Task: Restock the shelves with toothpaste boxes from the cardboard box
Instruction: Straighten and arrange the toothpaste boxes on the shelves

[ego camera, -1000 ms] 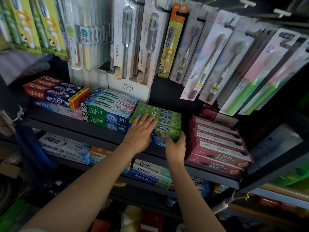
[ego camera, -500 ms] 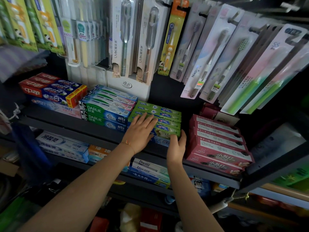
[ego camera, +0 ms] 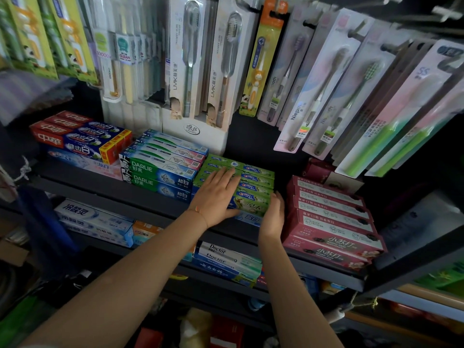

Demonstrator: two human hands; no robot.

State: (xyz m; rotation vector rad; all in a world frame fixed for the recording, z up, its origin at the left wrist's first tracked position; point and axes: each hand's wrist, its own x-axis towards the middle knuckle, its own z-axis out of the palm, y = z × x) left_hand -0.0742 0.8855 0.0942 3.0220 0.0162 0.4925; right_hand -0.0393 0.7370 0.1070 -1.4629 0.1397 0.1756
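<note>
A stack of green toothpaste boxes [ego camera: 253,182] lies on the dark middle shelf [ego camera: 140,197], between the Darlie boxes [ego camera: 155,172] and the pink-red boxes [ego camera: 331,222]. My left hand [ego camera: 216,197] lies flat on top of the green stack with straight fingers. My right hand [ego camera: 273,217] stands against the stack's right front end, fingers upright and touching the frontmost green box. The cardboard box is out of view.
Red and blue toothpaste boxes [ego camera: 75,136] fill the shelf's left end. Packaged toothbrushes [ego camera: 313,96] hang on pegs above. A lower shelf holds Doctor boxes [ego camera: 226,259] and white-blue boxes [ego camera: 93,219]. A dark shelf frame [ego camera: 414,259] slants at the right.
Both hands stay on the green stack; the left hand has shifted slightly along its top. The camera has tilted a little, and the stack looks unmoved.
</note>
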